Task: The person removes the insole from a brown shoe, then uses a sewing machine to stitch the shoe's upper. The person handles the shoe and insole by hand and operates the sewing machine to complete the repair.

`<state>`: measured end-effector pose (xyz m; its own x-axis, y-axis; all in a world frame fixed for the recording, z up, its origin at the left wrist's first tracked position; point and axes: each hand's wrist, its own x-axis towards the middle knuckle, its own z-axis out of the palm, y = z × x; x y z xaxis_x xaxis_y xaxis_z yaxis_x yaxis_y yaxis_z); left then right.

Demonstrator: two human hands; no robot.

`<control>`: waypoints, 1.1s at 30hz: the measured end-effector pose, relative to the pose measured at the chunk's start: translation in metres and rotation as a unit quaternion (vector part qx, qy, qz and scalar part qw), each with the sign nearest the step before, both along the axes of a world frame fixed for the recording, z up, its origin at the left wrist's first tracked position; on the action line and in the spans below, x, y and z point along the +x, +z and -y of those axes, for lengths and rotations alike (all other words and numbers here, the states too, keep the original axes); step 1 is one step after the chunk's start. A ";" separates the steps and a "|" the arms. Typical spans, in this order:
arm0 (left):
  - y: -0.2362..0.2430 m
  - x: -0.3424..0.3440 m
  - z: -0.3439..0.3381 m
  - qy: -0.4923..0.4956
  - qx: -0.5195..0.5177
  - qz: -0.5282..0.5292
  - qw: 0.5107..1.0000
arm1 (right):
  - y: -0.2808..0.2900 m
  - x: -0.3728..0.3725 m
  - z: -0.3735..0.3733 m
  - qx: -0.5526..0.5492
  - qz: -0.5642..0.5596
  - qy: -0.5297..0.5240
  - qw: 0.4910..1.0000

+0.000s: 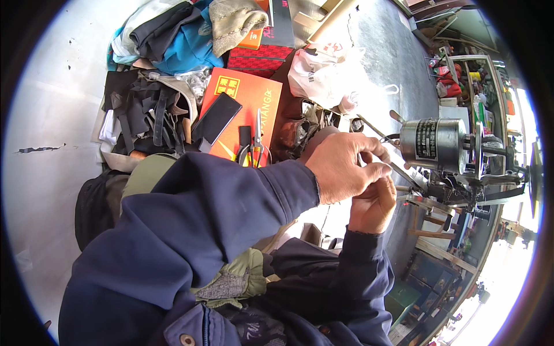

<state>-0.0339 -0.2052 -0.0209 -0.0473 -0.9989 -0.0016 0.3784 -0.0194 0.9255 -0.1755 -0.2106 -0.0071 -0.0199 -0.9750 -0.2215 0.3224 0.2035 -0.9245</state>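
Observation:
My left hand (pixel 340 167) is closed on a grey-brown item (pixel 321 139), mostly hidden behind it, just left of a metal machine with a silver cylinder (pixel 434 144). My right hand (pixel 372 207) is just below, its fingers closed and meeting my left hand's fingertips; what they pinch is hidden. To the left, a red-orange box (pixel 214 83) carries a black phone (pixel 216 118), scissors (pixel 258 135) and a small black strip (pixel 244 135).
Dark scraps (pixel 124 95) and folded cloths (pixel 167 37) lie upper left. A white plastic bag (pixel 311 72) sits behind the red box, near patterned boxes (pixel 259 57). A black bag (pixel 95 205) is at the left. Cluttered shelving (pixel 473 78) and a wooden frame (pixel 438 251) stand at the right.

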 end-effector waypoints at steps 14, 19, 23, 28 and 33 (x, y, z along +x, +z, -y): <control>0.003 0.007 -0.013 0.011 -0.028 0.117 0.993 | 0.022 0.003 0.001 -0.092 -0.194 0.087 0.973; 0.002 0.011 -0.015 -0.033 0.004 0.203 0.979 | 0.021 -0.009 0.004 -0.076 -0.048 0.058 0.994; 0.003 0.010 -0.014 -0.010 -0.027 0.229 0.973 | 0.022 -0.018 -0.001 -0.021 -0.088 0.043 0.995; 0.005 0.001 -0.010 -0.055 0.008 -0.035 0.998 | 0.021 -0.025 -0.002 -0.020 -0.051 0.067 0.996; 0.003 -0.002 -0.003 -0.044 0.003 -0.043 0.998 | 0.015 -0.025 -0.004 -0.030 -0.064 0.098 0.993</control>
<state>-0.0358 -0.2020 -0.0178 -0.1348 -0.9909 -0.0001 0.4526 -0.0617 0.8896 -0.2007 -0.2065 0.0075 0.1480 -0.9740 -0.1718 0.1618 0.1952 -0.9673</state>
